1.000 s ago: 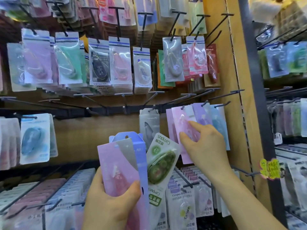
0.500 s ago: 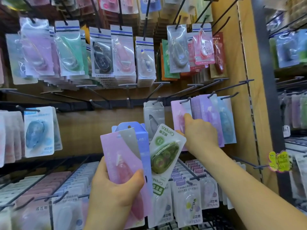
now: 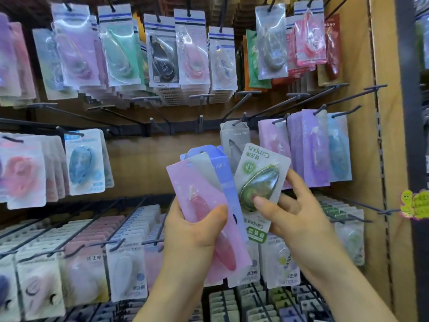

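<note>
While rows of stock hang on the peg rack (image 3: 144, 163) behind, the left hand (image 3: 192, 233) grips a fan of packs (image 3: 224, 173), pink pack (image 3: 192, 189) foremost, and the right hand (image 3: 294, 217) pinches the green pack (image 3: 260, 180) at the fan's right edge, thumb on front.

Pale pink pack (image 3: 197, 194) with darker pink dispenser in left hand (image 3: 192, 233), periwinkle box (image 3: 224, 175) behind it, white card (image 3: 277, 165) with mottled green dispenser pinched by right hand (image 3: 297, 217), grey pack (image 3: 234, 140) above, lilac packs (image 3: 311, 147) and pale blue pack (image 3: 340, 149) beyond right hand, tan panel (image 3: 362, 54), yellow-green sticker (image 3: 415, 204)
</note>
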{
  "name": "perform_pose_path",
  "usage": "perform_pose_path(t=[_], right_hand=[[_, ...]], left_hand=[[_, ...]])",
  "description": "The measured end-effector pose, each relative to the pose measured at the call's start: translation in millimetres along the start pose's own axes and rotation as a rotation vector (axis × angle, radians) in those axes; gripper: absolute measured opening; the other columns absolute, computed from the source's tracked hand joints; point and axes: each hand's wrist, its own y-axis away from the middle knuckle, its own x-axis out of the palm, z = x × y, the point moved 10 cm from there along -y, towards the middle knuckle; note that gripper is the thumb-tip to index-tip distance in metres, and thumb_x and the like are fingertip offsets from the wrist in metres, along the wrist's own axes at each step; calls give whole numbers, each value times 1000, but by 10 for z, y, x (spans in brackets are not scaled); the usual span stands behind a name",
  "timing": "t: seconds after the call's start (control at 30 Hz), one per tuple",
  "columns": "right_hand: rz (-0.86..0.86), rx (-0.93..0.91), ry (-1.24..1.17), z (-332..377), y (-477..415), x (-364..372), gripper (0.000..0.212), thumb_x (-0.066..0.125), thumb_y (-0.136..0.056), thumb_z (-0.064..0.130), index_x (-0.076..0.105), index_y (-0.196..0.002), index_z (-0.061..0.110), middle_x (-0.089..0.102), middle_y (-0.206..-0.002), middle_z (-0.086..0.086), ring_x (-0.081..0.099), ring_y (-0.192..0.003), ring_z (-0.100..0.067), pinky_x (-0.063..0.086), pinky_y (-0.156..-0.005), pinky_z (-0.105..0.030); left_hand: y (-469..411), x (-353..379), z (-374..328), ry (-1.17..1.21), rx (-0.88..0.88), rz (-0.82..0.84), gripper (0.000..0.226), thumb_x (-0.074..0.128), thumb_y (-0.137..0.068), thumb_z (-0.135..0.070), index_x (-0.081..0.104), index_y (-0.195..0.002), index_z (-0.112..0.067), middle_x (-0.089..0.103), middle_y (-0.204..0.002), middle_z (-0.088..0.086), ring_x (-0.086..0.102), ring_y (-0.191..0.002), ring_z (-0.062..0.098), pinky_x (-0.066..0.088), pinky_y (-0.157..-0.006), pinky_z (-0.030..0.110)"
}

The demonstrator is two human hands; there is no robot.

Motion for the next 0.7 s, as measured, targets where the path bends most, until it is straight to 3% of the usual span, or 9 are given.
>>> perform_pose_path(t=[0.1,0.17,0.23,0.3,0.4,0.5,0.57,0.63,0.7], right_hand=[[-133,-66,-2,27,-2,-125,88,71,-81,1,28,-145,43,75,-108,1,72,-99,-17,59,-81,-36],[-147,-97,-3,73,10,-159,92,70,-80,-1,25,-142,49,74,-110,2,72,-98,-16,60,-75,-28],[-149,-115,-3,123,8,-190,95,71,-78,-1,25,-143,49,73,-113,0,72,-98,-19,60,-79,-29],[-138,-81,11,147,-15,-217,89,74,-71,2,36,-142,38,75,-107,-3,73,-95,-20,60,-75,-31],[-90,-28,32,175,-21,-225,62,75,-62,6,61,-121,19,77,-94,-7,74,-88,-23,60,-67,-29],[-151,-2,-84,101,39,-341,44,72,-64,7,64,-108,9,76,-93,-10,74,-85,-26,60,-64,-31],[-169,34,-249,7,99,-377,45,68,-68,8,64,-112,8,75,-102,-12,74,-89,-26,61,-65,-32],[-162,72,-434,-73,150,-342,50,66,-69,9,63,-119,6,73,-112,-13,72,-97,-26,61,-71,-32],[-145,89,-585,-119,197,-234,58,69,-63,11,64,-121,5,72,-114,-13,72,-99,-25,61,-72,-32]], left_hand=[[4,-13,21,-8,-2,14,26,68,-64,-20,62,-88,-13,63,-60,3,55,-45,16,44,-43,26],[8,-38,32,-26,-21,19,26,68,-63,-21,61,-86,-14,61,-56,3,54,-43,17,43,-42,28],[21,-56,41,-41,-39,37,27,68,-62,-21,61,-87,-12,59,-52,2,53,-40,17,42,-39,27],[34,-73,53,-48,-61,59,29,68,-63,-21,62,-88,-10,59,-52,3,52,-38,16,41,-37,27],[13,-184,23,-45,-50,29,27,71,-62,-20,61,-86,-13,62,-59,7,54,-41,17,43,-39,32],[-23,-405,-67,-20,22,-38,34,82,-64,-8,61,-90,-15,66,-65,1,59,-49,14,48,-45,29],[-27,-500,-117,-23,70,-31,40,80,-69,-13,61,-104,-18,70,-80,0,64,-62,14,52,-55,30],[-39,-548,-149,-99,109,-3,66,76,-68,-28,52,-129,-32,69,-114,-8,68,-95,12,53,-81,36],[-24,-483,-192,-218,144,58,88,80,-65,-43,34,-141,-49,54,-137,-21,56,-123,5,43,-104,37]])
